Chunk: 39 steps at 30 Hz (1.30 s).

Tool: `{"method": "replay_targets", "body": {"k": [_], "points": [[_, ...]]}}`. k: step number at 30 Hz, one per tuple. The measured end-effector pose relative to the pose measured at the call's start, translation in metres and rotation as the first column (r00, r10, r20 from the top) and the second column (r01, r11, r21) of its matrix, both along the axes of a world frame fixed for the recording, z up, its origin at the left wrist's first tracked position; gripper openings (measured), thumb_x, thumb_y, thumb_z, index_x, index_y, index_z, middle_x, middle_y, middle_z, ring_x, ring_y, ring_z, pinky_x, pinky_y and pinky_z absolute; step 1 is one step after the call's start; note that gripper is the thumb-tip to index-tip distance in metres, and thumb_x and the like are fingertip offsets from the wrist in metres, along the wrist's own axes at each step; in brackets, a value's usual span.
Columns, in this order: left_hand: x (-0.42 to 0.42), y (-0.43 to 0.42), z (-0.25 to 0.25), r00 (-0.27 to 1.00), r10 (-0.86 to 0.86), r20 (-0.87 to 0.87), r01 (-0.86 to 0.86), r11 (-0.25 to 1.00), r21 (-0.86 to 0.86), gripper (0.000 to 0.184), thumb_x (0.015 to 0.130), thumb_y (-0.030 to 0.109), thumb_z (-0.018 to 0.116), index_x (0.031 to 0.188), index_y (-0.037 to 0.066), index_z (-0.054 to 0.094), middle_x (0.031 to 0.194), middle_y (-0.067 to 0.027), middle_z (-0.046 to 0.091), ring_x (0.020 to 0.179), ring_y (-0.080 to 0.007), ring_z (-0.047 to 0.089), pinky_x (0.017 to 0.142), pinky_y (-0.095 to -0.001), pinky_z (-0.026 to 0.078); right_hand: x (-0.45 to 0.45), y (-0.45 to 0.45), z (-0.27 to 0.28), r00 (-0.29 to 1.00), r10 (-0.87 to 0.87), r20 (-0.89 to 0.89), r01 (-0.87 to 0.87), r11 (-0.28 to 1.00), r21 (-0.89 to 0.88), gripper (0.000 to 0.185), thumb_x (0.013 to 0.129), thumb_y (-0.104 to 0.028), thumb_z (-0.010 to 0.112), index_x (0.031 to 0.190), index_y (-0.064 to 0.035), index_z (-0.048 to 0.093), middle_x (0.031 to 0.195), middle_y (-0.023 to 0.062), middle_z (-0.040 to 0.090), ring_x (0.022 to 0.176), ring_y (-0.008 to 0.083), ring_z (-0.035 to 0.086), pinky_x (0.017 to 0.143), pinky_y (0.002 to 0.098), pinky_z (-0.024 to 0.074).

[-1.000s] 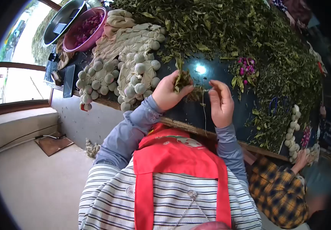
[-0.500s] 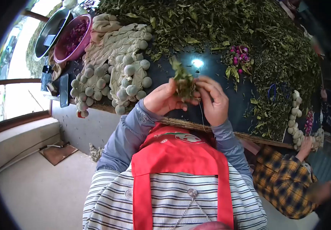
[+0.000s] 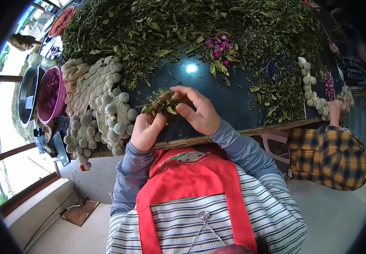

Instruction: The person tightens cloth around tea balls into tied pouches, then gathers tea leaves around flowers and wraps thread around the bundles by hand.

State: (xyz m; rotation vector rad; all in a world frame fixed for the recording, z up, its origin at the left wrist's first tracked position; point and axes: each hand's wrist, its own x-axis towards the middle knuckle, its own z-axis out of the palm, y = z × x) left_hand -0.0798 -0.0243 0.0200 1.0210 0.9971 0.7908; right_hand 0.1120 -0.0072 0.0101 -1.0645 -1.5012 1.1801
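Note:
A small clump of dried green leaves (image 3: 162,103) is held over the near edge of the dark table. My left hand (image 3: 145,133) grips it from below, with the thumb raised against the leaves. My right hand (image 3: 202,113) curls over from the right, its index finger and thumb pinching at the clump's right side. What lies under the right fingertips is partly hidden. Just left of my left hand lies a cream cloth (image 3: 81,86) tied into many round grey-green balls.
Loose leaves (image 3: 170,25) are heaped along the back and right of the table (image 3: 229,101). Magenta flower buds (image 3: 221,45) lie among them, near blue-handled scissors (image 3: 272,70). A pink basin (image 3: 51,95) stands left. A co-worker in a checked shirt (image 3: 331,156) handles whitish tied balls (image 3: 312,89) at right.
My view has swung to the right, so the table contents sit further left. The clump has tipped from upright to lying more sideways. The thread hanging from my right hand no longer shows.

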Motion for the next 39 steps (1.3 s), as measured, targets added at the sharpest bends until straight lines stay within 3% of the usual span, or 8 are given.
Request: {"method": "replay_targets", "body": {"k": [7,8,11,16,19,24,34,39], "points": [[0.006,-0.003,0.013,0.988,0.000,-0.154,-0.001,1.000,-0.007,0.040,0.093,0.010,0.056,0.129,-0.008,0.051,0.118,-0.0180,0.063,0.100,-0.0226,0.062,0.088,-0.0268,0.049,0.016,0.025,-0.027,0.992,-0.081,0.100,0.094,0.987,-0.130,0.041,0.084,-0.012,0.065,0.124,-0.0067,0.057,0.107,0.0066,0.060,0.095,0.0187,0.056,0.084,0.0310,0.0451],[0.010,-0.003,0.018,1.000,0.027,0.009,-0.027,0.999,-0.019,0.041,0.093,0.009,0.055,0.130,-0.007,0.051,0.118,-0.0191,0.061,0.099,-0.0239,0.062,0.087,-0.0284,0.049,0.016,0.030,-0.036,0.942,-0.109,0.318,0.087,0.993,0.083,0.040,0.084,-0.015,0.065,0.123,-0.0071,0.057,0.111,0.0074,0.058,0.099,0.0204,0.055,0.087,0.0334,0.0441],[0.021,-0.006,0.028,0.871,0.113,0.479,-0.081,0.993,-0.087,0.044,0.091,0.008,0.051,0.133,-0.004,0.049,0.121,-0.0226,0.058,0.098,-0.0278,0.060,0.086,-0.0329,0.048,0.020,0.045,-0.063,0.528,-0.403,0.748,-0.208,0.792,0.574,0.039,0.083,-0.021,0.066,0.118,-0.0083,0.059,0.122,0.0096,0.054,0.111,0.0254,0.052,0.094,0.0407,0.0412],[-0.021,-0.004,0.004,0.618,0.018,0.786,-0.058,0.998,0.022,0.044,0.090,-0.002,0.051,0.133,-0.008,0.047,0.130,-0.0258,0.053,0.110,-0.0384,0.059,0.094,-0.0483,0.048,0.117,0.046,-0.082,0.348,-0.549,0.760,-0.013,0.808,0.590,0.020,0.084,-0.018,0.064,0.103,-0.0114,0.067,0.105,0.0042,0.063,0.099,0.0239,0.058,0.093,0.0417,0.0409],[-0.020,0.001,-0.011,0.590,0.020,0.807,-0.098,0.994,0.047,0.043,0.089,-0.003,0.051,0.132,-0.008,0.047,0.128,-0.0257,0.053,0.111,-0.0385,0.059,0.094,-0.0492,0.048,0.184,0.027,-0.093,0.035,-0.618,0.785,0.076,0.785,0.614,0.019,0.087,-0.017,0.061,0.105,-0.0120,0.066,0.111,0.0031,0.061,0.101,0.0249,0.057,0.092,0.0409,0.0401],[0.011,0.001,-0.002,0.637,-0.001,0.771,-0.099,0.992,0.083,0.042,0.089,-0.003,0.053,0.130,-0.007,0.048,0.125,-0.0254,0.055,0.110,-0.0388,0.060,0.094,-0.0499,0.048,0.193,0.074,-0.073,0.147,-0.761,0.632,0.122,0.648,0.752,0.030,0.084,-0.018,0.065,0.113,-0.0119,0.064,0.120,0.0039,0.058,0.105,0.0280,0.056,0.089,0.0418,0.0444],[-0.029,-0.022,0.003,0.622,0.069,0.780,-0.256,0.959,0.119,0.038,0.087,-0.003,0.060,0.124,-0.007,0.052,0.120,-0.0264,0.057,0.106,-0.0399,0.061,0.090,-0.0455,0.052,0.211,0.052,-0.074,-0.045,-0.537,0.842,0.095,0.837,0.539,0.019,0.077,-0.017,0.068,0.095,-0.0168,0.066,0.110,0.0048,0.060,0.094,0.0274,0.057,0.079,0.0411,0.0452],[0.000,-0.017,0.002,0.666,0.080,0.741,-0.254,0.959,0.125,0.037,0.087,-0.001,0.061,0.123,-0.005,0.052,0.116,-0.0272,0.058,0.104,-0.0392,0.063,0.086,-0.0442,0.054,0.106,0.038,-0.059,0.521,-0.578,0.628,0.008,0.739,0.674,0.026,0.075,-0.024,0.069,0.099,-0.0143,0.065,0.113,0.0047,0.060,0.101,0.0257,0.056,0.087,0.0406,0.0408]]}}
